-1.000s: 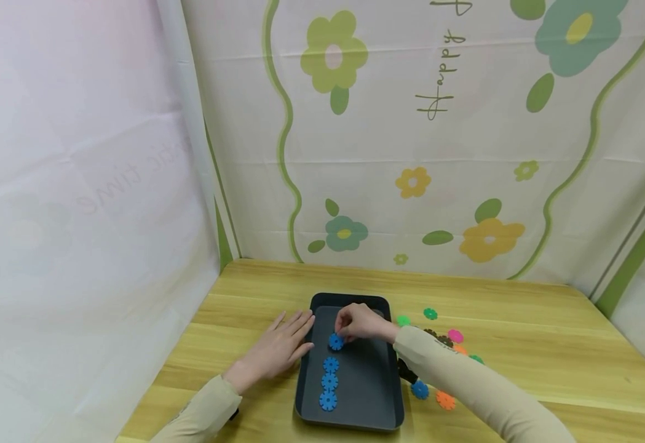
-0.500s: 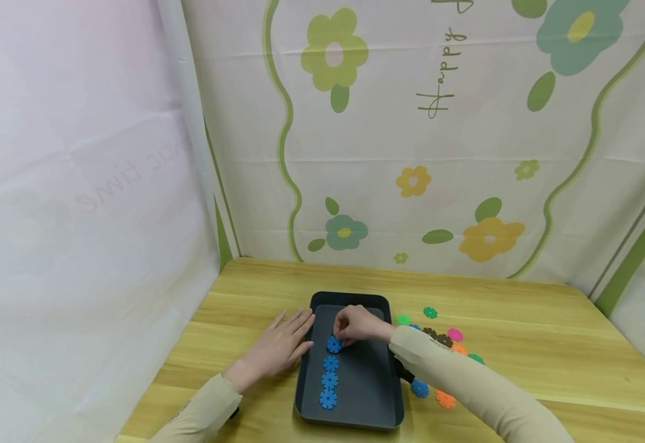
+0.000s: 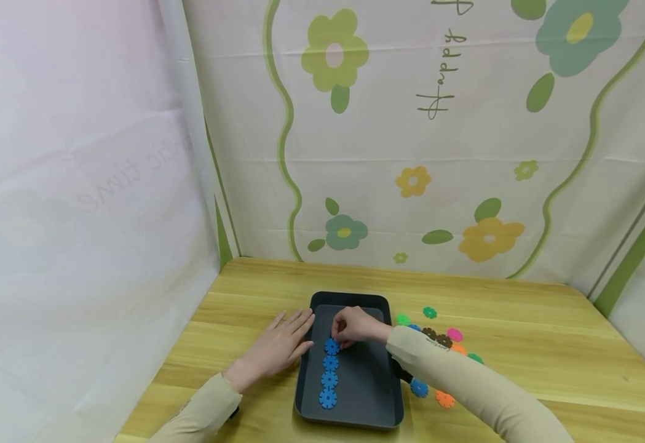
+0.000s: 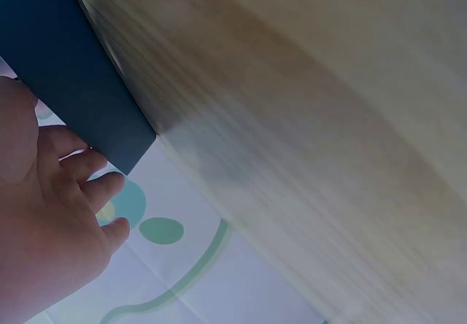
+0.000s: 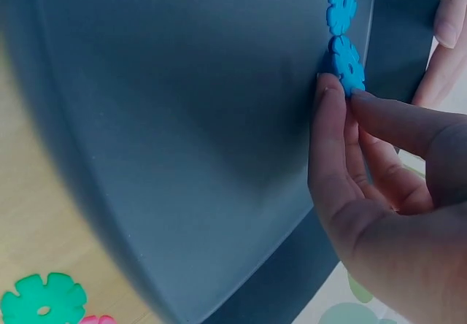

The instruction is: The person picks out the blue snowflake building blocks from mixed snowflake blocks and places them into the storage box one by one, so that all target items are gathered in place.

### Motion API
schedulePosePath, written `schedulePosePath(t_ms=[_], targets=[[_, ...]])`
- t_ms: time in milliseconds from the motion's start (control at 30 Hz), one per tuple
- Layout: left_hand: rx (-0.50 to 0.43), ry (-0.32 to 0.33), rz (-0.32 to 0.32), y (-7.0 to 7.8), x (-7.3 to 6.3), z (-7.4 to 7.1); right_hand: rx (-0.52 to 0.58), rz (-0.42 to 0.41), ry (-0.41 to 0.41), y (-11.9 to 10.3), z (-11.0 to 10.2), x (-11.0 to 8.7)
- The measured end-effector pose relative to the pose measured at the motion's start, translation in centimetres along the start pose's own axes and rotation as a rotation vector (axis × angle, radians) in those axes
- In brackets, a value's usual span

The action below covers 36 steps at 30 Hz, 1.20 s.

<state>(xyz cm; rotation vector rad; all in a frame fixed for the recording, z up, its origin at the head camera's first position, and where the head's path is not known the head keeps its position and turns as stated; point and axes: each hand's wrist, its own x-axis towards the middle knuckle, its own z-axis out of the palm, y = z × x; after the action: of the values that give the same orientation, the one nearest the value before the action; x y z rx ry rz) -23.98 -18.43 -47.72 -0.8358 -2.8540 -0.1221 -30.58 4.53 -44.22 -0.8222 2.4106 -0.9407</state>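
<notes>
Four blue discs [image 3: 329, 376] lined up in dark tray [image 3: 364, 384]; farthest disc [image 3: 331, 348] pinched in right grip [image 3: 354, 325]; left grip [image 3: 280, 346] straight-fingered at edge. Possible fault: off-angle push, row knocked crooked.

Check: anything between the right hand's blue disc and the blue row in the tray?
Nothing visible: the right hand pinches the disc at the far end of the row. Left hand is clear, at the left tray edge.

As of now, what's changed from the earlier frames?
Right hand moved the pinched blue disc down and slightly left in the head view, closing the gap to the three blue discs; grip kept. Unchanged: those three, dark tray, left hand at the tray's side.
</notes>
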Motion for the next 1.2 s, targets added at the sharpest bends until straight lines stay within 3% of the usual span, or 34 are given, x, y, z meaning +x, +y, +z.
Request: schedulePosePath(t_ms=[267,433,800,1200], targets=[[-0.004,0.000,0.000,0.0,0.1,0.0,-0.039,-0.033,-0.004,-0.3,-0.3,-0.5],[-0.008,0.001,-0.001,0.1,0.1,0.0,-0.047,0.009,0.001,-0.1,0.0,-0.3],[-0.014,0.015,0.003,0.0,0.0,0.2,-0.034,0.018,0.018,0.2,-0.2,-0.4],[-0.022,0.023,0.002,0.0,-0.1,0.2,-0.005,-0.047,0.079,0.8,-3.0,-2.3]])
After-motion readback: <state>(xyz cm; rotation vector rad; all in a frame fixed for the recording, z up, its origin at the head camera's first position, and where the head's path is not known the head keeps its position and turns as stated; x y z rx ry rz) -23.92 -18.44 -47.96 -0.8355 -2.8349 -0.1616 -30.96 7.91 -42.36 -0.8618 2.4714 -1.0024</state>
